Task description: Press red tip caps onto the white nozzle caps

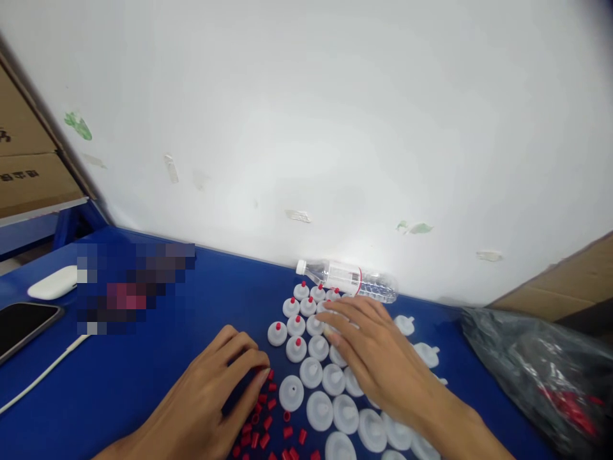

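On the blue table (158, 358), head view: left hand (211, 390), fingers curled, tips pinching among loose red tips (268, 409). Right hand (378, 358) lay spread flat over rows of white caps (311, 370), just right of the left fingertips. Water bottle (347, 279) lay sideways beyond.
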`<state>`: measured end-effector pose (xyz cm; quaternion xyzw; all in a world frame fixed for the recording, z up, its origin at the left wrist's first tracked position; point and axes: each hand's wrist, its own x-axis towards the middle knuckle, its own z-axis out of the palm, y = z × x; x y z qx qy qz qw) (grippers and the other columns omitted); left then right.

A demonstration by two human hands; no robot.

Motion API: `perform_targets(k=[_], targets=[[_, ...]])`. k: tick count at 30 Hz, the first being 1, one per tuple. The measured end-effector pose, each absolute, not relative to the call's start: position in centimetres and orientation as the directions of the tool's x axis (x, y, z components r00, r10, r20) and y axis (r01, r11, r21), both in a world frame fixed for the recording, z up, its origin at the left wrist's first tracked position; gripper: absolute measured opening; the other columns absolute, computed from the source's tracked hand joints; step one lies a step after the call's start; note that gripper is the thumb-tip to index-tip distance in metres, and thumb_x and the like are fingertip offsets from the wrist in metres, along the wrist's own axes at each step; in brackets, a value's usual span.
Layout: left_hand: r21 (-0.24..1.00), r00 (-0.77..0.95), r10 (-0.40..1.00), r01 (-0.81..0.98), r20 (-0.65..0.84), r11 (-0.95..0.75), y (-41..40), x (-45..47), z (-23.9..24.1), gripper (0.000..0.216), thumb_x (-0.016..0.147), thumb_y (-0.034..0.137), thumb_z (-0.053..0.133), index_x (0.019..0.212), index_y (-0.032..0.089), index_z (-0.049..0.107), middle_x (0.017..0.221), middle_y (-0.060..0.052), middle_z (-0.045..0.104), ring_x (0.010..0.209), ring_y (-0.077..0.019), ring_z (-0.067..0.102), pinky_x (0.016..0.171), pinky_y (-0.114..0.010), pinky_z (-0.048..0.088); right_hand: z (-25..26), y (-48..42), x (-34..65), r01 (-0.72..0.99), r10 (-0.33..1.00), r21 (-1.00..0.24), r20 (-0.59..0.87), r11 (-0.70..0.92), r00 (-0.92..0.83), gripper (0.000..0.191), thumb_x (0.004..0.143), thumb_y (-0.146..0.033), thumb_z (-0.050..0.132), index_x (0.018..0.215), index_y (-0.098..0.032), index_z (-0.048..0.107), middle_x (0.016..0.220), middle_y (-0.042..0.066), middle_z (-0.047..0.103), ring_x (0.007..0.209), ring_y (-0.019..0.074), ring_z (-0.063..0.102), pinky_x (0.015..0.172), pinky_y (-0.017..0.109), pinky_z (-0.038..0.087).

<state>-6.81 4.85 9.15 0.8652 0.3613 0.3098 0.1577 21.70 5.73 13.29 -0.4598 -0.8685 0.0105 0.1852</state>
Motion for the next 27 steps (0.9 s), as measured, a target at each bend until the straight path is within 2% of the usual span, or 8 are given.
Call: perform_targets(k=[6, 10, 12, 15, 18, 21, 24, 27], targets=[[0.492, 0.537, 0.722, 0.529, 0.436, -0.691, 4.5, -6.7, 9.1, 0.024, 0.106, 0.014, 0.049, 0.123, 0.026, 0.06, 0.106, -0.003, 0.069, 0.099, -0.0205, 0.064, 0.088, -0.032, 0.057, 12.5, 6.1, 21.9, 0.855, 0.846, -0.128, 0.276, 0.503, -0.457, 0.037, 0.112, -0.032, 0.041, 0.141, -0.022, 0.064, 0.142, 0.005, 0.068, 0.14, 0.0325, 0.051, 0.119, 0.068, 0.032], [0.504, 0.508, 0.71, 0.5, 0.488, -0.704, 4.5, -6.7, 9.8, 0.027, 0.105, 0.012, 0.046, 0.122, 0.028, 0.061, 0.103, -0.002, 0.07, 0.095, -0.019, 0.064, 0.085, -0.03, 0.057, 12.9, 6.0, 21.9, 0.836, 0.826, -0.15, 0.321, 0.527, -0.463, 0.034, 0.112, -0.032, 0.046, 0.141, -0.024, 0.062, 0.14, 0.004, 0.07, 0.141, 0.0297, 0.052, 0.123, 0.066, 0.025], [0.509, 0.497, 0.709, 0.493, 0.5, -0.705, 4.5, -6.8, 10.0, 0.028, 0.105, 0.012, 0.044, 0.12, 0.028, 0.061, 0.101, -0.001, 0.069, 0.093, -0.0183, 0.064, 0.082, -0.029, 0.056, 13.7, 5.8, 21.8, 0.805, 0.782, -0.182, 0.428, 0.565, -0.453, 0.027, 0.109, -0.036, 0.056, 0.131, -0.024, 0.065, 0.129, 0.004, 0.074, 0.13, 0.0269, 0.061, 0.122, 0.062, 0.027], [0.492, 0.489, 0.704, 0.505, 0.515, -0.71, 4.2, -6.9, 10.2, 0.027, 0.105, 0.012, 0.043, 0.121, 0.027, 0.059, 0.101, 0.0, 0.07, 0.093, -0.0179, 0.066, 0.087, -0.03, 0.055, 14.8, 5.1, 20.9, 0.73, 0.702, -0.212, 0.538, 0.649, -0.467, 0.011, 0.104, -0.033, 0.065, 0.108, -0.022, 0.064, 0.104, 0.001, 0.076, 0.098, 0.0196, 0.071, 0.11, 0.048, 0.042], [0.403, 0.512, 0.664, 0.534, 0.545, -0.743, 3.7, -6.7, 10.2, 0.019, 0.106, 0.02, 0.047, 0.12, 0.027, 0.057, 0.099, 0.0, 0.072, 0.092, -0.019, 0.068, 0.089, -0.03, 0.056, 14.8, 4.0, 19.2, 0.596, 0.597, -0.192, 0.516, 0.78, -0.615, 0.012, 0.11, -0.024, 0.053, 0.101, -0.02, 0.062, 0.1, 0.0, 0.075, 0.09, 0.0148, 0.07, 0.088, 0.033, 0.051], [0.25, 0.544, 0.556, 0.536, 0.629, -0.806, 3.3, -6.3, 10.1, 0.016, 0.111, 0.028, 0.042, 0.109, 0.026, 0.058, 0.087, 0.0, 0.071, 0.079, -0.0192, 0.067, 0.075, -0.028, 0.057, 13.9, 3.0, 17.4, 0.475, 0.458, -0.111, 0.522, 0.873, -0.72, 0.025, 0.113, -0.019, 0.042, 0.103, -0.018, 0.064, 0.106, -0.002, 0.078, 0.101, 0.0116, 0.07, 0.094, 0.027, 0.052], [0.116, 0.606, 0.475, 0.535, 0.638, -0.837, 3.2, -6.2, 10.2, 0.029, 0.113, 0.022, 0.034, 0.098, 0.024, 0.059, 0.074, 0.001, 0.067, 0.066, -0.018, 0.061, 0.066, -0.029, 0.054, 13.4, 2.3, 16.5, 0.467, 0.403, -0.038, 0.57, 0.883, -0.716, 0.032, 0.115, -0.019, 0.035, 0.11, -0.018, 0.067, 0.11, -0.005, 0.079, 0.103, 0.0085, 0.07, 0.098, 0.024, 0.051], [0.094, 0.629, 0.48, 0.544, 0.612, -0.833, 3.1, -6.8, 10.6, 0.034, 0.113, 0.021, 0.033, 0.091, 0.024, 0.059, 0.07, 0.001, 0.064, 0.064, -0.0194, 0.058, 0.065, -0.034, 0.051, 14.0, 2.0, 16.9, 0.494, 0.386, 0.052, 0.554, 0.868, -0.738, 0.038, 0.115, -0.017, 0.032, 0.11, -0.019, 0.069, 0.112, -0.005, 0.08, 0.106, 0.0079, 0.07, 0.097, 0.021, 0.052]])
